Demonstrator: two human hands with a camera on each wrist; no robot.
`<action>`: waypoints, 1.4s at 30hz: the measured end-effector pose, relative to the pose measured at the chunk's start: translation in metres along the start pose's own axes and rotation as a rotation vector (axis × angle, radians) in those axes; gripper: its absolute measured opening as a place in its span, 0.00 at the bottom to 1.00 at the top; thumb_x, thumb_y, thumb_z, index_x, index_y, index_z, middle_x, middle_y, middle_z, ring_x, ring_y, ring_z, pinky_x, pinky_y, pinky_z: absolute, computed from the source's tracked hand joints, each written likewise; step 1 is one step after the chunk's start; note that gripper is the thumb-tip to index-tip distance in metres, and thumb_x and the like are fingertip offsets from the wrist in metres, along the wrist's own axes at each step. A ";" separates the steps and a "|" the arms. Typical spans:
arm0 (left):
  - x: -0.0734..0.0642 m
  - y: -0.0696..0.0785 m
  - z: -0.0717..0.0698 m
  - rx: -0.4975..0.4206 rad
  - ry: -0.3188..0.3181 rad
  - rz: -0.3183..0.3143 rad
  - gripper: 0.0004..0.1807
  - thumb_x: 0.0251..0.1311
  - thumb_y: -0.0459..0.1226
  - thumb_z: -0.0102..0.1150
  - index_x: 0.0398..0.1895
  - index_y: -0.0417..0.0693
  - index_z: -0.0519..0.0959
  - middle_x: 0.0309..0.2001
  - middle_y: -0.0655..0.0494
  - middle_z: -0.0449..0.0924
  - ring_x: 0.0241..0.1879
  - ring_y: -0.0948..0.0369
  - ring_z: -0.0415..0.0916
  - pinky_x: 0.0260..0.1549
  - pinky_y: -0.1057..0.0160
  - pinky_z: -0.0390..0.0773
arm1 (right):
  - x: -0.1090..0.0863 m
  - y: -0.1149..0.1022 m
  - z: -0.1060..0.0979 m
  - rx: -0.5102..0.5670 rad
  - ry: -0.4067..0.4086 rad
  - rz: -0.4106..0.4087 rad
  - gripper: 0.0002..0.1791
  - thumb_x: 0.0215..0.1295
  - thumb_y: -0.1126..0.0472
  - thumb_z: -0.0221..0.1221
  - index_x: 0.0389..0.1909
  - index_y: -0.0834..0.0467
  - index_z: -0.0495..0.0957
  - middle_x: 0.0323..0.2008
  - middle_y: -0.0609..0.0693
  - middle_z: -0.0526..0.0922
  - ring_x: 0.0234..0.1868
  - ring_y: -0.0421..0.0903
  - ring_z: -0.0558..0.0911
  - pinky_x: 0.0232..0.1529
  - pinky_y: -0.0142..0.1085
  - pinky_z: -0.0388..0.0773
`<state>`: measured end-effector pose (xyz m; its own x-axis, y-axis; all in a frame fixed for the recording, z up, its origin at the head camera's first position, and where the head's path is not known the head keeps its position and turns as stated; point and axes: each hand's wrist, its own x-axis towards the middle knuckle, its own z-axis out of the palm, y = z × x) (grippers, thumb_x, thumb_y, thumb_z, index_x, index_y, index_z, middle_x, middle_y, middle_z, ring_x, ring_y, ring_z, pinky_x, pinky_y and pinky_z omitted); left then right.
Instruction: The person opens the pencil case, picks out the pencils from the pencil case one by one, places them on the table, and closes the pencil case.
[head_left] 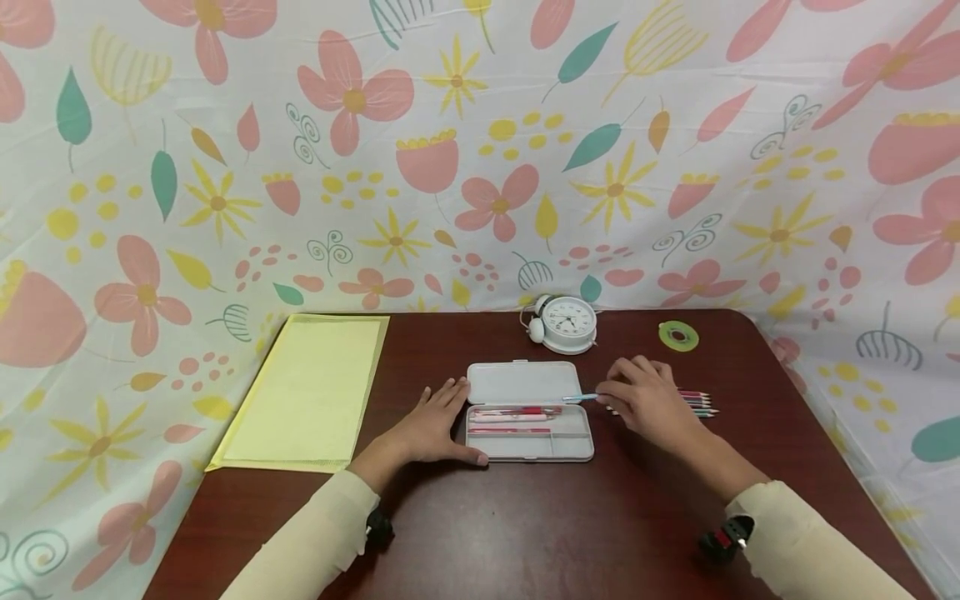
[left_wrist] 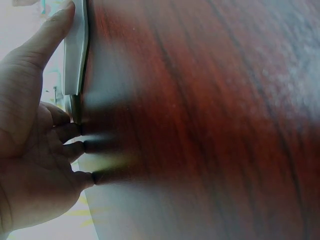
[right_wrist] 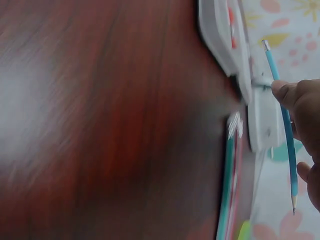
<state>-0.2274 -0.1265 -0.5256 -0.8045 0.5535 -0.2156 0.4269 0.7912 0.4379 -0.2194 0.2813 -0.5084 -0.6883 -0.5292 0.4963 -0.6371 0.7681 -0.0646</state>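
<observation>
A white pencil case (head_left: 572,448) lies with its lid (head_left: 517,382) folded back on the table. Several red and white pens (head_left: 517,414) and a pink pencil (head_left: 510,431) lie inside it. My left hand (head_left: 431,432) rests at the case's left side, fingers spread, thumb against the near left corner. Between thumb and fingers, my right hand (head_left: 651,402) pinches a light-blue pencil (right_wrist: 287,127). Its eraser end points left toward the case, its sharpened tip away in the right wrist view. Several coloured pencils (head_left: 703,410) lie beside the right hand, partly hidden by it.
A white alarm clock (head_left: 567,323) stands behind the case. To its right lies a green roll of tape (head_left: 678,336). A yellow sheet-like pad (head_left: 307,392) covers the table's left part. A flowered cloth (head_left: 480,167) hangs behind and at both sides.
</observation>
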 end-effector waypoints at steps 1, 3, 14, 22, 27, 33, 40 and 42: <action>0.000 0.000 0.000 0.003 -0.001 -0.002 0.76 0.56 0.74 0.73 0.93 0.45 0.42 0.93 0.46 0.41 0.93 0.47 0.37 0.88 0.33 0.41 | -0.005 0.003 -0.001 -0.005 0.000 0.007 0.06 0.65 0.60 0.78 0.41 0.49 0.93 0.42 0.47 0.81 0.44 0.49 0.76 0.47 0.59 0.70; 0.000 0.000 0.000 0.002 -0.003 -0.003 0.76 0.56 0.74 0.73 0.93 0.45 0.42 0.93 0.47 0.41 0.93 0.47 0.37 0.88 0.34 0.40 | -0.014 0.010 -0.002 -0.010 0.008 0.015 0.08 0.62 0.63 0.79 0.41 0.49 0.94 0.41 0.46 0.81 0.43 0.49 0.76 0.45 0.59 0.70; 0.001 -0.001 0.001 0.004 0.000 -0.007 0.77 0.55 0.75 0.73 0.93 0.45 0.42 0.93 0.47 0.41 0.93 0.47 0.37 0.88 0.33 0.40 | -0.052 0.034 -0.005 -0.044 0.010 0.031 0.11 0.59 0.64 0.79 0.40 0.48 0.93 0.41 0.45 0.82 0.42 0.49 0.76 0.44 0.61 0.71; -0.002 0.001 -0.002 -0.036 0.004 0.002 0.76 0.55 0.72 0.75 0.92 0.41 0.44 0.92 0.43 0.43 0.92 0.44 0.39 0.88 0.31 0.41 | -0.064 0.042 -0.001 -0.078 0.019 -0.001 0.10 0.59 0.61 0.79 0.40 0.49 0.93 0.41 0.46 0.82 0.42 0.49 0.76 0.43 0.58 0.69; -0.002 0.003 -0.003 -0.029 0.005 -0.004 0.76 0.55 0.72 0.75 0.92 0.42 0.43 0.92 0.44 0.42 0.92 0.45 0.38 0.88 0.32 0.41 | -0.067 0.044 0.000 -0.096 0.014 -0.017 0.08 0.60 0.59 0.78 0.40 0.50 0.93 0.42 0.47 0.82 0.43 0.50 0.76 0.43 0.58 0.68; -0.002 0.003 -0.002 -0.021 0.003 -0.012 0.76 0.56 0.72 0.75 0.93 0.44 0.42 0.93 0.45 0.42 0.93 0.47 0.38 0.88 0.34 0.41 | -0.068 0.042 -0.002 -0.107 0.009 -0.011 0.11 0.56 0.62 0.79 0.40 0.50 0.93 0.41 0.48 0.82 0.43 0.51 0.76 0.44 0.59 0.69; -0.002 0.004 -0.003 -0.026 -0.006 -0.014 0.76 0.56 0.73 0.74 0.93 0.45 0.42 0.93 0.47 0.40 0.93 0.48 0.37 0.89 0.34 0.39 | -0.068 0.040 -0.003 -0.113 0.021 -0.007 0.12 0.54 0.63 0.80 0.39 0.48 0.93 0.41 0.47 0.82 0.44 0.51 0.77 0.45 0.61 0.70; -0.002 0.004 -0.003 -0.024 -0.006 -0.013 0.76 0.56 0.73 0.74 0.93 0.45 0.42 0.93 0.47 0.41 0.93 0.47 0.37 0.88 0.34 0.40 | -0.069 0.040 -0.003 -0.116 0.017 -0.003 0.12 0.55 0.63 0.80 0.39 0.49 0.93 0.41 0.48 0.82 0.44 0.51 0.77 0.45 0.61 0.70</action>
<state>-0.2252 -0.1255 -0.5208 -0.8073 0.5450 -0.2263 0.4066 0.7917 0.4559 -0.1966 0.3494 -0.5425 -0.6800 -0.5259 0.5109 -0.5936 0.8039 0.0373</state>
